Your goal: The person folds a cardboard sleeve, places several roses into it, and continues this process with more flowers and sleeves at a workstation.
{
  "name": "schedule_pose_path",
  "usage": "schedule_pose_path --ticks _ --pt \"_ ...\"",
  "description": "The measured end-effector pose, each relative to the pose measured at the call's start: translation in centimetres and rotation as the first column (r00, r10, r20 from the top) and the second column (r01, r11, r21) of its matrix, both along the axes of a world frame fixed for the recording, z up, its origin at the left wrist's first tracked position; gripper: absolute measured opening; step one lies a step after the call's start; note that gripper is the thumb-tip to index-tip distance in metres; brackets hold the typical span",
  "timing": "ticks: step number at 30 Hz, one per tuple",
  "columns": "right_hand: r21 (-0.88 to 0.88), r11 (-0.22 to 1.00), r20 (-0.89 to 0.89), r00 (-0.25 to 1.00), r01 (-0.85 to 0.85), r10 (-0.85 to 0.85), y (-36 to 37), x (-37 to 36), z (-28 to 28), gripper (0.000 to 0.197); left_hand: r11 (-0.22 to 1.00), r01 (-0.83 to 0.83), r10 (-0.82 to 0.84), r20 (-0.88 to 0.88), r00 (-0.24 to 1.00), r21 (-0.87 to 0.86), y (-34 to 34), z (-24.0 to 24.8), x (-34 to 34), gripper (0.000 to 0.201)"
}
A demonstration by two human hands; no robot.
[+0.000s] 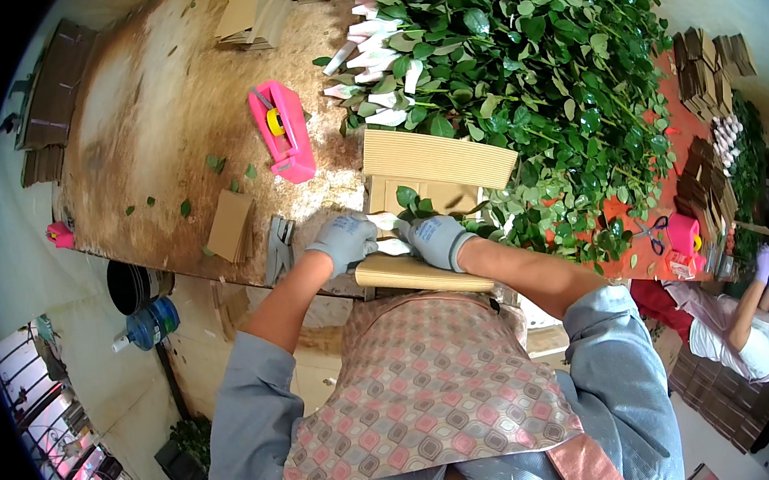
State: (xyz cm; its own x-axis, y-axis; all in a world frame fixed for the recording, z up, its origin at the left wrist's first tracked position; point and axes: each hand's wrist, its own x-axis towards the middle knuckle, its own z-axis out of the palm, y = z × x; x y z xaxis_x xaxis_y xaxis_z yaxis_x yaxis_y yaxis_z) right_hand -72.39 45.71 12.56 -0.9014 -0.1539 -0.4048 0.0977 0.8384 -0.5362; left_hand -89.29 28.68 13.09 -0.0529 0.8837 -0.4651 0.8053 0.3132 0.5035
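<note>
Currently, both gloved hands work close together at the near table edge, over an opened corrugated cardboard sheet (pixel 440 157). Left hand (pixel 347 241): fingers curled narrowly, tips at the white-wrapped flowers (pixel 387 224); cannot tell whether they pinch them. Right hand (pixel 439 237): just beside the left, back of the glove up, fingers pointing inward at the same flowers; grip hidden, cannot tell. The flowers lie on the cardboard between the hands, with green leaves just beyond. One cardboard flap rises on the far side; the near flap sits against the apron (pixel 438 375).

Left of the left hand: a grey metal stapler (pixel 280 249), then small cardboard pieces (pixel 231 225). Farther off, a pink tape dispenser (pixel 284 133). Beyond and to the right, a large heap of leafy stems (pixel 544 64), white-wrapped heads pointing left. Scissors (pixel 654 235) lie at far right, near a co-worker's sleeve (pixel 760 350).
</note>
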Motion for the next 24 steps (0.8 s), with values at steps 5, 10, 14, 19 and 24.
schedule_pose_path --ticks 5,10,14,19,24 --pt "0.012 0.999 0.026 0.999 -0.029 0.029 0.1 -0.2 0.6 0.035 0.994 -0.014 0.003 -0.096 0.995 -0.108 -1.8 2.6 -2.4 0.022" --pt "-0.018 0.995 0.018 0.995 -0.100 0.100 0.0 -0.4 1.5 0.034 0.965 -0.046 -0.039 -0.315 0.948 -0.259 -4.5 6.6 -6.4 0.032" --pt "-0.007 0.994 -0.085 0.990 -0.110 0.109 0.3 0.3 0.5 0.030 0.997 0.040 -0.027 0.203 0.979 -0.062 -0.4 10.3 -2.1 0.052" --pt "-0.040 0.992 -0.020 0.992 -0.124 0.123 0.5 -0.3 1.5 0.030 0.924 0.288 -0.126 0.508 0.852 -0.253 3.7 9.5 1.7 0.085" --pt "0.097 0.992 0.053 0.995 -0.084 0.079 0.7 -1.5 4.6 0.029 0.934 0.274 -0.186 0.341 0.921 -0.229 2.6 6.9 2.5 0.086"
